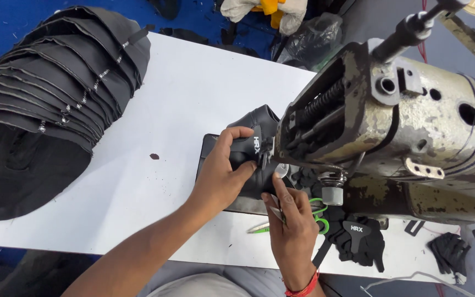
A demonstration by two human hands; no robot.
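Right now I have my left hand [221, 176] wrapped over a black shoe upper piece [251, 148], its fingers clamped on the material with the thumb pressing the near edge, and the piece sits on the white table [177, 99] right at the needle end of the worn, paint-chipped sewing machine [391, 126]. My right hand [292, 225] is just below it, forefinger stretched up to touch the piece beside the presser area; its other fingers are curled around small green-handled snips [319, 215], whose blade tip pokes out to the left near the table edge. To the right of that hand lies a loose heap of small black cut pieces [358, 236], and another small black bundle [451, 253] sits further right. Far to the left, a tall fanned stack of black fabric panels [45, 104] rests partly on the table, well apart from both hands.
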